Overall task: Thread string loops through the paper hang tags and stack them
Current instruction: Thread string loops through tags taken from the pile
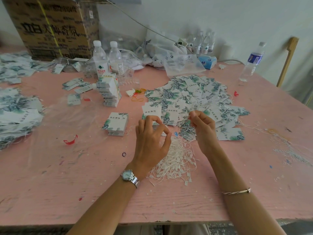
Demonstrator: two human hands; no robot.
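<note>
While the far left of the bench (50,175) is buried in tags with strings on them (18,116), and a tall stack (110,92) and a small stack (117,123) sit further in, the real action is in the middle. The left hand (152,139) hangs over the pile of string loops (176,161), its fingers curled with the tips drawn toward the thumb. I honestly can't tell if a strand is caught in there, it's too thin to see. The right hand (203,128) has thumb and fingertip pinched on a string loop (186,118), lifted just above the near edge of the loose hang tags (186,94), which spread off to the right.

My guess is this is the "get one loop free" step, with no tag in either hand yet. Next up would be grabbing a single tag from that heap, finding its hole and poking the loop end through. Fiddly stuff!
</note>
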